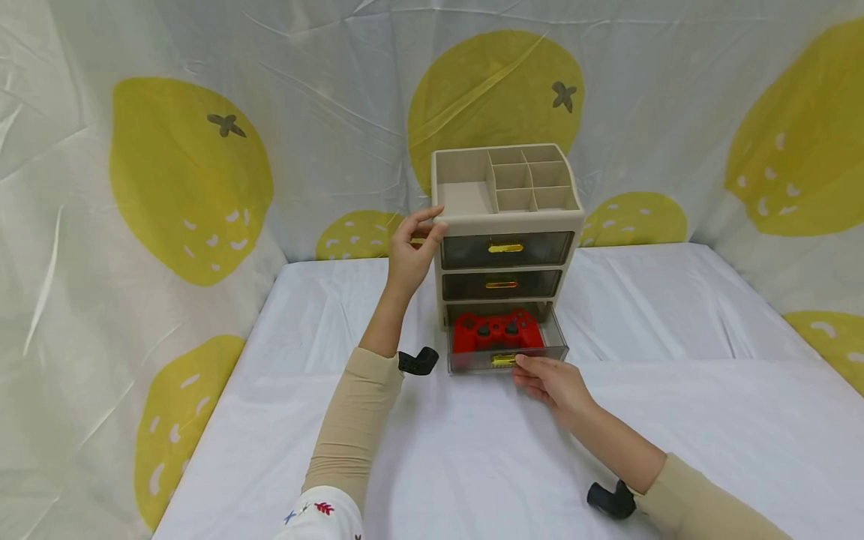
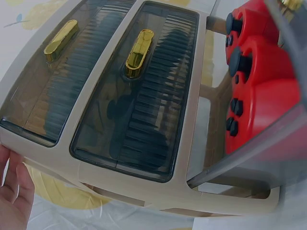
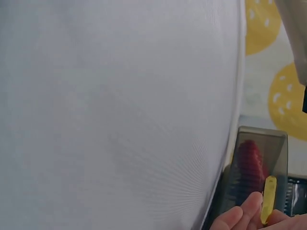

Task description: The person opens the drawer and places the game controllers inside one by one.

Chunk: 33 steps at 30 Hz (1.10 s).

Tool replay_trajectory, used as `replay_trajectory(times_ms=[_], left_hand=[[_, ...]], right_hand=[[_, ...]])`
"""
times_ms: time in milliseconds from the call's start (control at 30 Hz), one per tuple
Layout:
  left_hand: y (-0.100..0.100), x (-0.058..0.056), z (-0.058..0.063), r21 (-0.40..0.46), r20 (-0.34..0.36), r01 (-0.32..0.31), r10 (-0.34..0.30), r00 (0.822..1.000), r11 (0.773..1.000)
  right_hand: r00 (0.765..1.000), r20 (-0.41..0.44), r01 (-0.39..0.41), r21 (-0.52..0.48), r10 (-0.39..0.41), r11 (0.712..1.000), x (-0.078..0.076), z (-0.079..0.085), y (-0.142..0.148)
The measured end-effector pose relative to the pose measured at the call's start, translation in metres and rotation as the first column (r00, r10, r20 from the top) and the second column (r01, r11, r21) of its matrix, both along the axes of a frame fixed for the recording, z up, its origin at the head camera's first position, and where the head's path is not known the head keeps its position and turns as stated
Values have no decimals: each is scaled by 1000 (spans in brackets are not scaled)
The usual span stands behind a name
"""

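Observation:
A beige desktop drawer organizer (image 1: 509, 221) stands upright with three smoky clear drawers. Its bottom drawer (image 1: 553, 341) is pulled out, and a red game controller (image 1: 496, 330) lies inside. At the organizer's upper left front corner, my left hand (image 1: 410, 259) holds the edge between thumb and fingers. My right hand (image 1: 556, 386) pinches the gold handle (image 1: 502, 361) of the bottom drawer. In the right wrist view, fingertips (image 3: 253, 203) sit against that handle (image 3: 269, 199). The left wrist view shows the upper drawers closed, the controller (image 2: 264, 86) beside them.
The organizer's top has an open tray with several compartments (image 1: 513, 176). A white cloth (image 1: 675, 322) covers the table. Behind hangs a white curtain (image 1: 324, 112) with yellow lemon prints. Black devices (image 1: 418, 361) are worn at both wrists.

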State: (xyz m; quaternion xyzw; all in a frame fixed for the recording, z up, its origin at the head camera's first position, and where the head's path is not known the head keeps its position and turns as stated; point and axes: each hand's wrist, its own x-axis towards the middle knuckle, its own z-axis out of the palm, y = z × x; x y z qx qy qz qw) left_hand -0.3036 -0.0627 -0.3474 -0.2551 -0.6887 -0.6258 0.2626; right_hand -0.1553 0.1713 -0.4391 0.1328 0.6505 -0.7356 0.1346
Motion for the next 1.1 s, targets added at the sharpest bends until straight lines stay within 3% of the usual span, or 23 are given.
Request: replay_trajectory(times_ms=[500, 1100], left_hand=[[1, 0, 1, 24, 21, -9, 8, 1000, 1000], [0, 1, 0, 9, 22, -10, 10, 1000, 1000]], right_hand=[[998, 20, 63, -69, -62, 996, -41, 0, -12], [993, 30, 115, -101, -113, 988, -59, 0, -14]])
